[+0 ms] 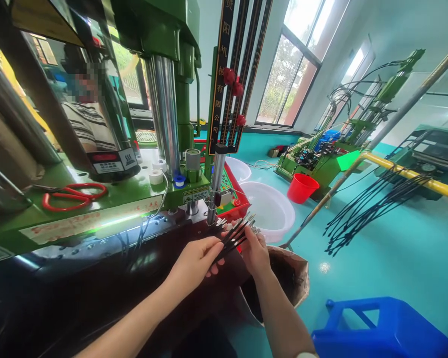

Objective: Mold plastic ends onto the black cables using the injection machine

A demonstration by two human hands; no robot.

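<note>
A bundle of thin black cables (pixel 236 235) with pale metallic ends lies between my two hands, beside the green machine's front edge. My left hand (pixel 205 252) pinches the lower part of the bundle between thumb and fingers. Around the upper part, near the metal ends, my right hand (pixel 254 247) is closed. The ends point up and away from me. Some of my fingers are hidden behind the cables. Below my right hand stands a bin lined with brown paper (pixel 301 278), its inside dark.
On the green machine (pixel 134 199) lie red-handled scissors (pixel 74 195). A red control box (pixel 233 191), white tubs (pixel 274 209) and a red bucket (pixel 302 188) stand beyond. More black cables (pixel 373 209) hang over a yellow rail (pixel 414 174). A blue stool (pixel 388 328) is at lower right.
</note>
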